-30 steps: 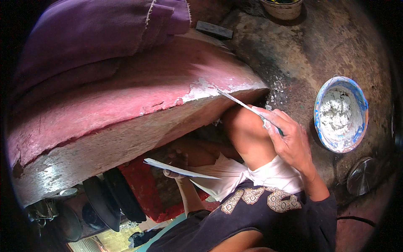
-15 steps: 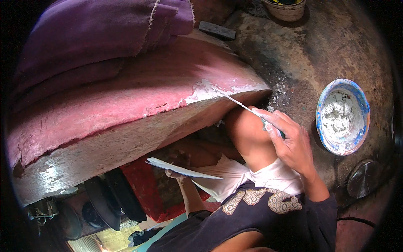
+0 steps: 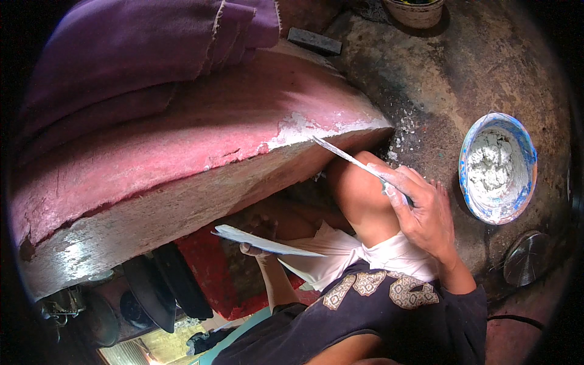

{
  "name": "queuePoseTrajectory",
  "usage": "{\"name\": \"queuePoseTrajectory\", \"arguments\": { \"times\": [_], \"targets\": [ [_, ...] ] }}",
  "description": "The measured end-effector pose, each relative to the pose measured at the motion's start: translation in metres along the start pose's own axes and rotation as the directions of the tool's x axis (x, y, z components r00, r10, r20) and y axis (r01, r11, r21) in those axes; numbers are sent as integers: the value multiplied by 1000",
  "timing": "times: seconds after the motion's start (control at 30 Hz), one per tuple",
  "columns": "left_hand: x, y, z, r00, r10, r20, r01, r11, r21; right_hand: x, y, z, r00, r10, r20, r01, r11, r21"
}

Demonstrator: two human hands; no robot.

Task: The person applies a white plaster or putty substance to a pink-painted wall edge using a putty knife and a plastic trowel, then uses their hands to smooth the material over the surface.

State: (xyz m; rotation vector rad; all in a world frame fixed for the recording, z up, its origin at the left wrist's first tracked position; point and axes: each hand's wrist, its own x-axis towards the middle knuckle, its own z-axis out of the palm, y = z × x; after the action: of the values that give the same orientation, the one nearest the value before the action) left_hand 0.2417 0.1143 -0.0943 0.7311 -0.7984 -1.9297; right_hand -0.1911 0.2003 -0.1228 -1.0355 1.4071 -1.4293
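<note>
In my right hand is a putty knife, its blade smeared white and its handle mostly hidden by the fingers. The blade's tip meets, or nearly meets, the edge of a pink wall, just below a patch of white putty. Lower down, near my lap, my left hand grips a thin flat plate coated with white, the thumb showing at its underside. To the right on the floor stands a bucket with a blue-stained rim, holding lumpy white putty.
Purple cloth drapes over the wall at the upper left. A grey block and a pot are at the top. White crumbs litter the floor by the wall's end. A round metal lid lies at the right.
The putty knife has turned so more of its blade face shows, and its tip has shifted slightly down to the wall's edge. My left hand and the plate have barely moved.
</note>
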Motion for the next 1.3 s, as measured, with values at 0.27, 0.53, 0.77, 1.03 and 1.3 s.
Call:
{"name": "queuePoseTrajectory", "arguments": {
  "times": [0.27, 0.53, 0.77, 1.03, 1.3],
  "targets": [
    [8, -5, 3, 993, 29, 117, -22, 998, -55, 4, -2, -5, 995, 32, 93, -37, 998, 58],
    [8, -1, 5, 990, -3, 139, 4, 1000, -4, 7, -6, -4, 996, 1, 88, -3, 1000, 21],
    [8, -6, 4, 994, 28, 105, -26, 1000, -12, 6, -11, 1, 993, -97, 68, 104, 990, -100],
    [3, 1, 3, 995, 21, 94, -25, 999, 42, 5, -14, 2, 998, -17, -67, 16, 1000, -8],
    [6, 0, 3, 993, 13, 118, -19, 999, 48, 4, -12, 20, 995, -75, -67, 74, 997, -13]
  ]
}}
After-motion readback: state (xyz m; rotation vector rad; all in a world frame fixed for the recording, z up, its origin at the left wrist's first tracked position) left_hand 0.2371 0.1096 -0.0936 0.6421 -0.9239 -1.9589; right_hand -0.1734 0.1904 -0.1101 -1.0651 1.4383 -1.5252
